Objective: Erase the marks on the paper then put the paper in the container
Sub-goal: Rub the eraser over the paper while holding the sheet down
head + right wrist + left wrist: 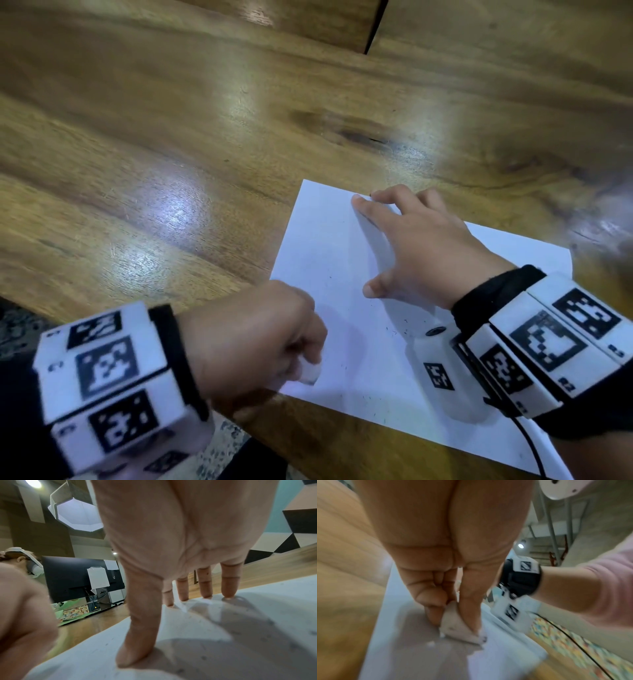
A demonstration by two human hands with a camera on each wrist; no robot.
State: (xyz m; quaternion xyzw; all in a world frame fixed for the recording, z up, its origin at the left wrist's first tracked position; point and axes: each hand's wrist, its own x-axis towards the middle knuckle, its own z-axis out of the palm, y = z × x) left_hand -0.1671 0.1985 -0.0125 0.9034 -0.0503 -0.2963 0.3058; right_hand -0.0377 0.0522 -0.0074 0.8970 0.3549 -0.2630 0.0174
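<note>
White paper [329,246] with tiny dark specks, off-white eraser [458,630], brown wood-grain worktop [171,137], black-and-white patterned wrist markers [102,370]

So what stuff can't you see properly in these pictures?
- Container: in no view, so where it stands is unknown.
- Eraser: the head view blurs it and the left hand covers most of it.
- Marks on the paper: only tiny specks; too small to tell marks from crumbs.
- Paper's near right corner: cut off by the head view's edge.
- Paper beneath the right hand: hidden by the palm.
</note>
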